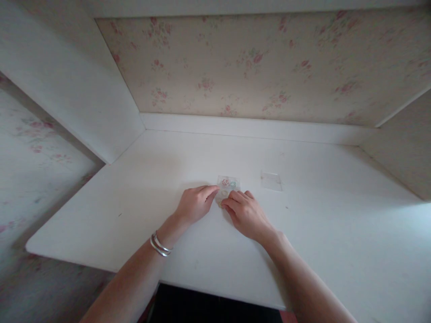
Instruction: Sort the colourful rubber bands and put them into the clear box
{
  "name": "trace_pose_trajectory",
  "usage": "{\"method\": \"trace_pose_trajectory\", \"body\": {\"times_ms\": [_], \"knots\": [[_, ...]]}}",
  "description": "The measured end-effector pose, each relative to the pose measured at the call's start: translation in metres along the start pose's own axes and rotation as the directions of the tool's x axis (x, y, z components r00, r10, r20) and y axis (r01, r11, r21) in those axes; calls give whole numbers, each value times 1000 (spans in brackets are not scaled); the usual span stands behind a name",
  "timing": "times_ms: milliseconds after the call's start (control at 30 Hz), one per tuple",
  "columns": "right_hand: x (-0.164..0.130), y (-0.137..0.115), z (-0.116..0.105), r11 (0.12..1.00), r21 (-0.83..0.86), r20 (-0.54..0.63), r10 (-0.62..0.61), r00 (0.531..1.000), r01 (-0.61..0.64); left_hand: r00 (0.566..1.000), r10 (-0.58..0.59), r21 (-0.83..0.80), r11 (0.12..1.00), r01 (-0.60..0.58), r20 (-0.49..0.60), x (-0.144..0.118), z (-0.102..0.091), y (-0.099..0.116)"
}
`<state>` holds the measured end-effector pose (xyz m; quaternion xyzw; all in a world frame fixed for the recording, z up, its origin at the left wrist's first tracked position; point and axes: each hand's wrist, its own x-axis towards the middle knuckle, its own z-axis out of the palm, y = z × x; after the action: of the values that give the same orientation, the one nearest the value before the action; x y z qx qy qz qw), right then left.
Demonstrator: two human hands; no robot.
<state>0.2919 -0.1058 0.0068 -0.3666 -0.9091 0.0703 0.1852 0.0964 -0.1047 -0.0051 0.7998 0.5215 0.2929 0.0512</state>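
A small, clear, flat plastic case [231,179] lies on the white desk, with small red, green and yellowish ring-like shapes in it. My left hand [196,202] is at its left edge, thumb and fingers pinched together on that edge. Over the case's lower right part, my right hand [247,214] has its fingers curled and the fingertips closed near a yellowish bit [220,204]. What those fingertips hold, if anything, is too small to make out. A second clear plastic rectangle [271,181] lies apart, to the right of the case.
The white desk [161,166] has a raised back ledge [256,128] and side panels at left and right. Two tiny dark specks lie on its surface. Flowered wallpaper [208,67] covers the wall behind. A dark area shows below the front edge.
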Motion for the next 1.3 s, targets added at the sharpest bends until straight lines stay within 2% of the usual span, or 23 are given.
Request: {"method": "trace_pose_trajectory", "body": {"times_ms": [233, 400, 800, 867, 967, 1100, 1300], "knots": [[0, 7, 4, 990, 133, -116, 53, 992, -38, 1000, -16, 35, 999, 16, -6, -1, -1, 0], [3, 15, 11, 983, 127, -243, 164, 956, -136, 1000, -10, 50, 999, 10, -14, -1, -3, 2], [11, 20, 15, 989, 29, -228, 146, 963, -143, 1000, -15, 70, 997, 14, 8, 0, -4, 4], [10, 22, 12, 988, 50, -258, 156, 954, -148, 1000, -14, 65, 998, 13, 10, -1, -5, 4], [7, 25, 8, 976, 108, -340, 214, 916, -188, 1000, -6, 38, 999, 5, 22, -2, -5, 4], [5, 29, 5, 962, 142, -395, 270, 878, -232, 996, 31, -16, 999, -29, 86, -3, -5, 7], [4, 30, 7, 955, 142, -398, 297, 868, -261, 964, 119, -49, 993, -110, 237, -3, -9, 11]]}}
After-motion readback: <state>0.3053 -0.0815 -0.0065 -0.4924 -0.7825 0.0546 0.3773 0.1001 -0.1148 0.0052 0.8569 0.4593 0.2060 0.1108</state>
